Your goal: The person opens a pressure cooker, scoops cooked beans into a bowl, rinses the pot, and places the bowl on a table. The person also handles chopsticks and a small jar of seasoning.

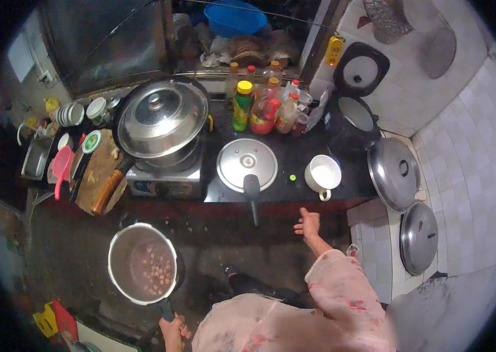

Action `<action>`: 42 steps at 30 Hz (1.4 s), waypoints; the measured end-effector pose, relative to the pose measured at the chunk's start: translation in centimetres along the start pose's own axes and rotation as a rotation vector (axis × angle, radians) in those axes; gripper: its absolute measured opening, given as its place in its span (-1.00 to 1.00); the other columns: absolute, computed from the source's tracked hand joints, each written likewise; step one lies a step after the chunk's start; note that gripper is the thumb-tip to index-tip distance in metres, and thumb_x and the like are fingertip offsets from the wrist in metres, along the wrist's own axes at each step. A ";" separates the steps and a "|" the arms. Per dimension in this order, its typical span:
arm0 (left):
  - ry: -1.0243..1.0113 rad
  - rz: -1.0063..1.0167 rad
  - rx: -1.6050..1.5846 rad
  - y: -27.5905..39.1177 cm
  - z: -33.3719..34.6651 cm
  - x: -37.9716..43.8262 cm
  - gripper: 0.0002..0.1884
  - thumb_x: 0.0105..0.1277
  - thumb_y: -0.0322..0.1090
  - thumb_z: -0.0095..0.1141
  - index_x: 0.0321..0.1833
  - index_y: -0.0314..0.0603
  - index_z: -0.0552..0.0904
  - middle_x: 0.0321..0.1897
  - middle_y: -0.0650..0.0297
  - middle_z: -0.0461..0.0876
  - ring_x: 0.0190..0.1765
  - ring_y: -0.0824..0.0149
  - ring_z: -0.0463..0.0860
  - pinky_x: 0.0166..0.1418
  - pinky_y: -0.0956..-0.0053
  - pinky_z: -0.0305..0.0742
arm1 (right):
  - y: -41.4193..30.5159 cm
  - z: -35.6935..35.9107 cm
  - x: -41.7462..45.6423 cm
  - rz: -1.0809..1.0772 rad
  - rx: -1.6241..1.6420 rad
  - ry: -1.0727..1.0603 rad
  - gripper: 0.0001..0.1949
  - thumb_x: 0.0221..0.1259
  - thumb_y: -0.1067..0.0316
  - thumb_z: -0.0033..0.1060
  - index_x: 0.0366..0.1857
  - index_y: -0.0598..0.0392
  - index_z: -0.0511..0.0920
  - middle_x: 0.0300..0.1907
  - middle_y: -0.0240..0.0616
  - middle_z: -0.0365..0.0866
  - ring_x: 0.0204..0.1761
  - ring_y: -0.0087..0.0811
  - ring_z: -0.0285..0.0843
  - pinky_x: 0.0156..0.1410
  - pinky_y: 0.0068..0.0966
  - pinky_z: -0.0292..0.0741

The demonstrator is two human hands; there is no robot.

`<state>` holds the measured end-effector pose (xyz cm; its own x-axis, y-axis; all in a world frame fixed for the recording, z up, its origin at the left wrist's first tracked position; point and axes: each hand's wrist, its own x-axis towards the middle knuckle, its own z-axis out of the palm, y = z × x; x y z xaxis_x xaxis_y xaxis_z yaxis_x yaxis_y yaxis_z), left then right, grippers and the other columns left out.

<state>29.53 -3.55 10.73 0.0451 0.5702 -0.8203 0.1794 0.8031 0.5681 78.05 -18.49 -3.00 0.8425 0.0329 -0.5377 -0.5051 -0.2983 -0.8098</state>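
Note:
My left hand [175, 331] grips the black handle of a pressure cooker pot [118, 264], held over the floor at the lower left; small pale and reddish pieces of food lie in its bottom. My right hand [308, 223], fingers apart and holding nothing, is just in front of the counter's edge. Nearest to it stands a white ribbed mug [323, 172]. The pressure cooker lid [230, 169] lies on the black counter, its handle jutting past the edge. Between lid and mug is a small green round thing [292, 177].
A wok with a steel lid [173, 141] covers the gas stove [164, 180]. To its left are a wooden cutting board [89, 185] and a pink strainer [62, 163]. Bottles [242, 108] stand at the back. Large metal lids [391, 189] are at the right.

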 end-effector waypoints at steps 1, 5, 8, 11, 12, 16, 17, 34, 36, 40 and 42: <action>0.033 0.020 -0.005 -0.6 -0.1 0.8 -0.82 0.11 -0.59 0.01 -0.41 -0.09 0.34 -0.78 0.39 0.18 -0.83 0.44 0.20 -0.77 0.44 0.12 | -0.3 -1.1 0.9 -0.036 0.107 0.128 -0.58 0.26 0.00 0.26 -0.17 0.20 0.43 -0.32 -0.11 0.49 -0.58 -0.27 0.56 -0.65 -0.38 0.51; -0.045 0.120 -0.068 -3.1 -2.7 3.8 -0.82 0.10 -0.57 0.02 -0.34 -0.10 0.35 -0.78 0.39 0.17 -0.83 0.45 0.18 -0.79 0.42 0.13 | -3.4 -4.3 6.0 -0.037 0.209 0.267 -0.40 0.20 -0.24 0.19 -0.01 0.15 0.45 -0.08 -0.08 0.46 -0.32 -0.26 0.49 -0.49 -0.30 0.57; 0.009 0.084 -0.135 -1.2 -1.3 1.8 -0.82 0.10 -0.54 0.03 -0.31 -0.08 0.35 -0.77 0.39 0.17 -0.84 0.44 0.16 -0.80 0.43 0.14 | -4.4 -6.0 11.9 0.137 0.064 0.183 -0.29 0.15 -0.31 0.15 0.13 0.15 0.45 -0.09 -0.10 0.55 -0.26 -0.07 0.53 -0.20 0.05 0.59; 0.024 0.090 -0.140 -1.2 -1.8 2.4 -0.80 0.09 -0.51 0.05 -0.29 -0.07 0.35 -0.75 0.38 0.17 -0.83 0.43 0.17 -0.79 0.45 0.13 | -4.0 -6.1 15.0 0.211 0.119 0.015 -0.43 0.18 -0.09 0.13 0.03 0.26 0.48 -0.22 -0.08 0.60 -0.31 -0.11 0.56 -0.30 -0.09 0.65; 0.039 0.088 -0.137 -1.2 -2.0 2.5 -0.80 0.09 -0.50 0.05 -0.29 -0.07 0.35 -0.75 0.38 0.18 -0.83 0.43 0.18 -0.79 0.45 0.12 | -3.6 -6.0 15.2 0.198 0.152 0.091 -0.49 0.18 -0.02 0.12 0.01 0.25 0.50 -0.25 -0.11 0.60 -0.32 -0.16 0.55 -0.33 -0.14 0.65; 0.092 0.070 -0.138 -0.8 -2.3 2.7 -0.81 0.10 -0.53 0.02 -0.30 -0.04 0.36 -0.74 0.39 0.18 -0.82 0.44 0.16 -0.77 0.45 0.09 | -2.7 -4.6 13.7 0.026 0.219 0.399 -0.63 0.15 0.14 0.14 -0.31 0.35 0.58 -0.39 -0.12 0.57 -0.48 -0.28 0.53 -0.45 -0.29 0.66; 0.102 0.053 -0.139 -1.0 -2.4 2.8 -0.81 0.10 -0.54 0.01 -0.30 -0.03 0.37 -0.74 0.39 0.18 -0.82 0.45 0.15 -0.76 0.45 0.07 | -2.8 -4.6 12.3 -0.038 0.236 0.382 -0.66 0.14 0.17 0.15 -0.35 0.35 0.59 -0.41 -0.15 0.55 -0.49 -0.32 0.50 -0.44 -0.31 0.67; -0.114 0.116 -0.372 2.2 -12.3 7.2 -0.77 0.18 -0.56 0.10 -0.55 -0.10 0.37 -0.73 0.39 0.30 -0.74 0.49 0.28 -0.68 0.48 0.18 | -7.4 9.0 -16.1 -1.021 -0.853 -0.262 -0.72 -0.13 0.21 0.25 -0.61 0.28 0.56 -0.54 0.11 0.58 -0.48 0.03 0.60 -0.30 -0.18 0.50; -0.115 0.112 -0.384 2.5 -14.8 7.1 -0.74 0.18 -0.57 0.09 -0.57 -0.09 0.35 -0.73 0.38 0.31 -0.74 0.48 0.29 -0.69 0.47 0.18 | -6.0 14.7 -20.2 -1.042 -0.939 -0.465 -0.69 -0.12 0.13 0.26 -0.51 0.23 0.65 -0.47 0.09 0.64 -0.37 0.04 0.67 -0.21 -0.14 0.56; -0.050 0.086 -0.390 2.3 -20.8 6.8 -0.76 0.17 -0.61 0.06 -0.54 -0.10 0.35 -0.73 0.38 0.29 -0.76 0.47 0.27 -0.70 0.48 0.19 | -1.1 26.6 -25.6 -0.850 -1.083 -0.763 -0.65 -0.11 0.07 0.16 -0.44 0.18 0.71 -0.50 0.06 0.66 -0.40 -0.11 0.71 -0.22 -0.24 0.58; -0.041 0.099 -0.391 2.7 -24.0 6.3 -0.78 0.16 -0.61 0.06 -0.51 -0.11 0.35 -0.73 0.39 0.29 -0.76 0.48 0.27 -0.70 0.48 0.19 | 1.2 31.5 -27.6 -0.762 -0.992 -0.861 -0.67 -0.03 0.13 0.18 -0.46 0.25 0.70 -0.57 -0.12 0.67 -0.47 -0.32 0.67 -0.30 -0.33 0.58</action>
<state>6.74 6.36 8.67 0.0840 0.6470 -0.7579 -0.2151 0.7544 0.6202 48.35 10.28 3.47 0.2962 0.8962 -0.3303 0.6093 -0.4436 -0.6573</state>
